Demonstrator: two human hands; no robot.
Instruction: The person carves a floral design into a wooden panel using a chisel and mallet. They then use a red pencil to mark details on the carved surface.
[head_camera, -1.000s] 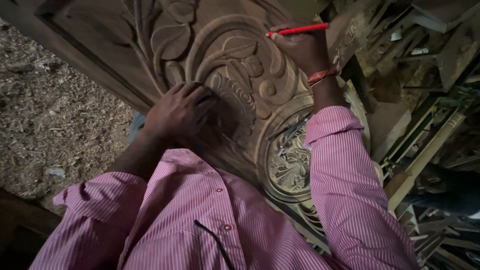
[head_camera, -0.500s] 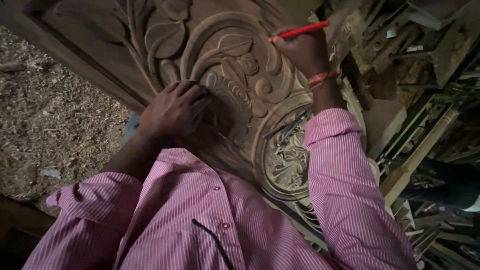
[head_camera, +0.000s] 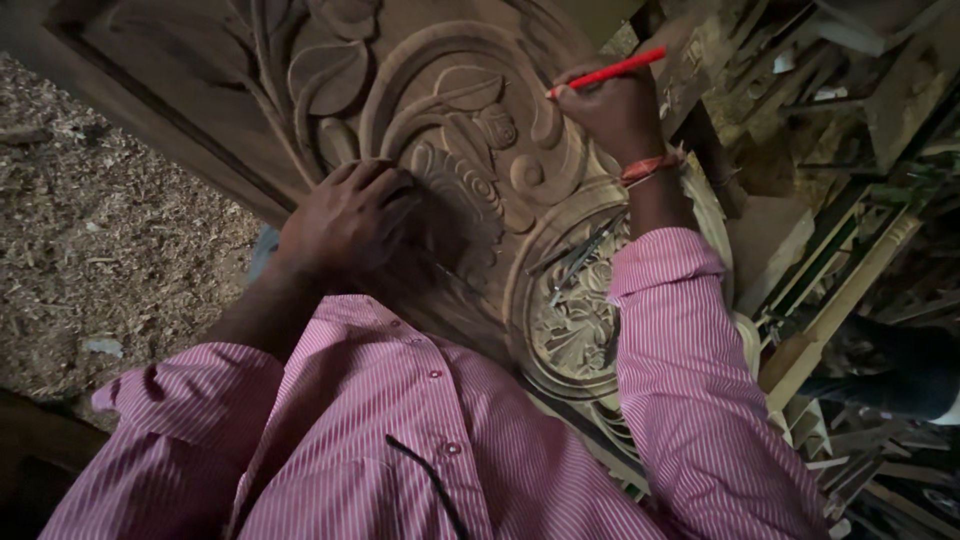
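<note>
Over the carved wooden panel (head_camera: 470, 130), the right hand (head_camera: 615, 105) pinches a red pencil (head_camera: 607, 71) while the left hand (head_camera: 345, 215) rests flat, its grip empty; a slip on the uneven relief could send a stray mark across the scrollwork.
</note>
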